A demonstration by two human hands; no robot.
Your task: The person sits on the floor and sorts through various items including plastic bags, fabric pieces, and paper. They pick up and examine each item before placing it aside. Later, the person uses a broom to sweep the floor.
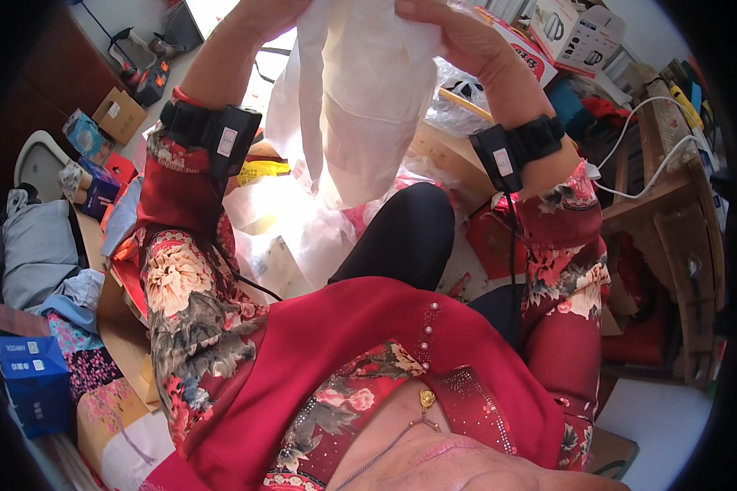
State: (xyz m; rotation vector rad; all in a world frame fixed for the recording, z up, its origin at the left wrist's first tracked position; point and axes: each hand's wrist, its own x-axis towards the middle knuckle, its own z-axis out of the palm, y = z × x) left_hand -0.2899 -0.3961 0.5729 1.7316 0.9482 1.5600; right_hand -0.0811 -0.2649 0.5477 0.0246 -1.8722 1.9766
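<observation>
A limp, thin white sheet or bag hangs in front of me, partly see-through; whether it is plastic or cloth I cannot tell. My right hand grips its upper right side, thumb on the near face. At the upper left, my left hand holds the other side, its fingers mostly cut off by the picture's top edge. The white item's lower end hangs just beyond my dark-trousered knee. Below it lie crumpled clear plastic wrappings and a yellow packet.
Left are a cardboard box, folded grey clothing and a blue paper bag. A kettle carton stands upper right. A worn wooden piece of furniture with a white cable is at the right. A red box lies near my knee.
</observation>
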